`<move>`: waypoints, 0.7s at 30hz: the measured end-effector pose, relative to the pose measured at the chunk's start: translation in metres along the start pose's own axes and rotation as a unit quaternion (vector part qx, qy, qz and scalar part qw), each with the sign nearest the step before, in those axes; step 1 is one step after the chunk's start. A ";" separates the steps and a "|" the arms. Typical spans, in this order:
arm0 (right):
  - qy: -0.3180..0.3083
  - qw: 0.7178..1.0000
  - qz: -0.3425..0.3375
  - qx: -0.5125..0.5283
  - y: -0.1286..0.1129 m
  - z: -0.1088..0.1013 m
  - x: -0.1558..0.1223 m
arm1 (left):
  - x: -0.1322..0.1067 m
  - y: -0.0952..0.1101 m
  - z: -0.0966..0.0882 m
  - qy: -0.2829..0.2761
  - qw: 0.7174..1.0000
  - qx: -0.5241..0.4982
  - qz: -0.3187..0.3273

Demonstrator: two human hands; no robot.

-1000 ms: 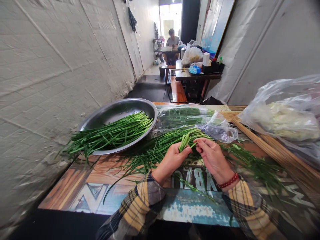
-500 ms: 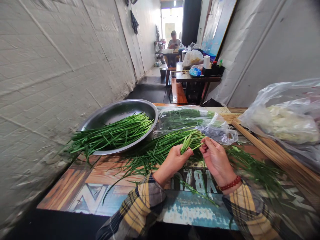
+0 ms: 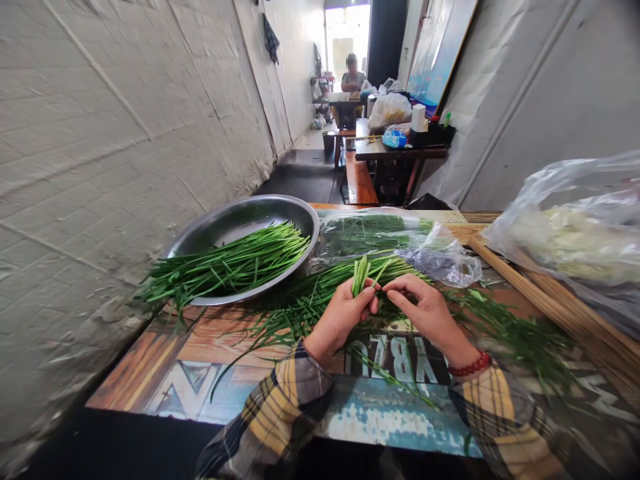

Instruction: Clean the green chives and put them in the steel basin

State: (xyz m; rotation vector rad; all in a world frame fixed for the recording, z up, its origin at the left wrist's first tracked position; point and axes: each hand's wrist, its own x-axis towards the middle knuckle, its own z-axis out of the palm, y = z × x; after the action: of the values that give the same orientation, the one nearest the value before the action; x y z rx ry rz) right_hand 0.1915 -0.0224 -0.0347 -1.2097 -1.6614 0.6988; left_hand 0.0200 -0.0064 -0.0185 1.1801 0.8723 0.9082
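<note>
Now clamped in the left grip (image 3: 345,312), a small chive bundle (image 3: 360,272), ends up, just above the loose chives (image 3: 305,303) on the surface (image 3: 200,353); right grip (image 3: 417,308) pinched narrow beside it, near the left thumb. Could snap or shed a stalk under a hard tug, losing it among the loose chives beside the steel basin (image 3: 240,217).

Chive bunch (image 3: 361,273) in left grip (image 3: 345,313): bright green, paler at cut ends. Loose chives (image 3: 300,307) under both grips: darker green. Sleeves (image 3: 280,413) behind grips: plaid, mustard yellow on navy. Bead bracelet (image 3: 469,366) at wrist of right grip (image 3: 425,310): dark red. Bench (image 3: 165,370) below grips: printed orange-brown wood grain, blue-and-white patch, white block letters (image 3: 397,360) on black. Basin (image 3: 240,220) left of left grip: silver-grey; basin chives (image 3: 235,261) deep green. Bag (image 3: 440,257) beyond right grip: clear, bluish sheen. Sticks (image 3: 550,300) right of right grip: tan. Wall (image 3: 100,133) far left of grips: off-white, brick pattern.
</note>
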 end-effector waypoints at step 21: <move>0.127 0.934 0.169 0.289 0.004 0.001 0.004 | 0.000 -0.002 0.002 -0.017 0.996 0.081 0.026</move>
State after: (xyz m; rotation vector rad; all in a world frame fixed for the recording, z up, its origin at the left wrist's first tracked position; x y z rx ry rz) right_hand 0.1920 -0.0172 -0.0369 -1.0955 -0.9377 1.0993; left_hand 0.0226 -0.0073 -0.0204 1.3596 0.9051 0.8691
